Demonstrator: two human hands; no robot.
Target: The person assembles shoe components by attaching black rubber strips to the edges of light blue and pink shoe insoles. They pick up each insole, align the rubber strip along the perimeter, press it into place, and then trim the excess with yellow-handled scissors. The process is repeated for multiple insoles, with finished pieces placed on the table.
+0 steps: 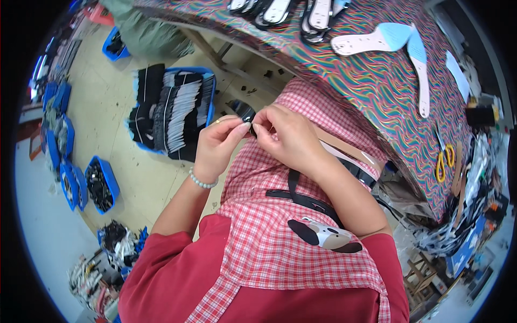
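Note:
Above my lap, both hands come together on a small shiny black piece (247, 115). My left hand (213, 149) pinches it between thumb and fingertips. From the other side, my right hand (288, 134) has its thumb and fingers closed at the same piece. Fingers cover most of it, so its exact kind does not show. Under my right forearm, a tan strip (339, 142) lies across my red checked apron (269, 258). Beside the strip are white and black bands (362, 173).
The patterned table (371, 81) holds black stacked insoles (318, 19), white-and-blue insoles (361, 43) and yellow-handled scissors (442, 161). On the floor at left, a blue crate (211, 81) carries bundled black and grey pieces; a smaller blue basket (114, 185) holds dark scraps.

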